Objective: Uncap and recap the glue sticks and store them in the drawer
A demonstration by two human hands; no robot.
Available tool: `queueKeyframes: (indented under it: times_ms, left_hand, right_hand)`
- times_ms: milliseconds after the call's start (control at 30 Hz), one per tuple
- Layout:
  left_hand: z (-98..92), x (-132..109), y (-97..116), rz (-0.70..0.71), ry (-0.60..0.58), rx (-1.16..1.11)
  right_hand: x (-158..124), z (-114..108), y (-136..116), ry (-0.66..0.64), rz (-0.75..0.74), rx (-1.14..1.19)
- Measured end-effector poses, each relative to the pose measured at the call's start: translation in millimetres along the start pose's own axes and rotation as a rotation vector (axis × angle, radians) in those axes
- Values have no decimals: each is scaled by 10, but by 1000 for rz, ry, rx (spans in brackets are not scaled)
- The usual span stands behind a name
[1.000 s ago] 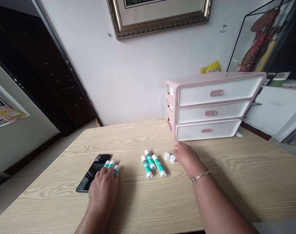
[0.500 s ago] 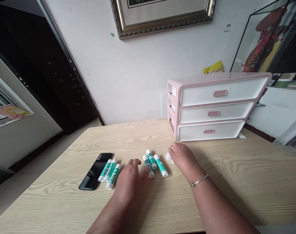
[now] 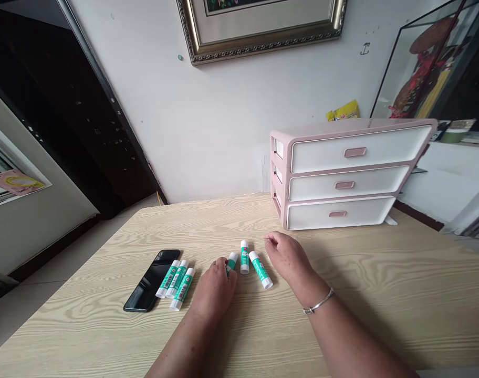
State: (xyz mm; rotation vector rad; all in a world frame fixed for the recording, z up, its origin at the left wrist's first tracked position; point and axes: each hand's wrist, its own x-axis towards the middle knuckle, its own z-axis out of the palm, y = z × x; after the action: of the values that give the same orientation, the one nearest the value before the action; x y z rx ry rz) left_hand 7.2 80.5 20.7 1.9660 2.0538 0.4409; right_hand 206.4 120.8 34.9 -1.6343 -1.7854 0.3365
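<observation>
Your left hand (image 3: 212, 292) closes over a glue stick (image 3: 232, 261) mid-desk (image 3: 342, 315), just beside another glue stick (image 3: 244, 257); a straight lift spares its neighbours. Your right hand (image 3: 289, 260) curls shut near the drawer unit (image 3: 344, 157), anything inside hidden.

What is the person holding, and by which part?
The left hand seems to grip a green glue stick by its near end. The right hand shows nothing held, though its curled fingers could hide something small.
</observation>
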Motion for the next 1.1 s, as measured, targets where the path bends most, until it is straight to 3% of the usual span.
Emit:
queueKeyframes:
  times_ms: [133,267,400,500,733,933,1100]
  left_hand:
    - [-81,-22,-61,3,66,-229]
    - [-98,-106,-103,220,65,-528]
    - [5,-184,-69,448,6,-595]
    - [102,-209,-18,509,-11,-545]
    - [108,-247,84,446,-47,-439]
    - [-100,-329,168,446,-248,-750]
    - [-87,-372,126,317,-436,-952]
  right_hand:
    - [-66,11,-95,9,-27,162]
    - [-145,-2,-171,-71,-137,330]
    - [-206,25,-215,-138,-213,311]
    - [-220,73,-240,-172,-176,216]
    - [-243,195,-259,-148,-103,246]
    - [-288,257,-225,-155,-178,538]
    - [-308,192,-235,-190,-240,616]
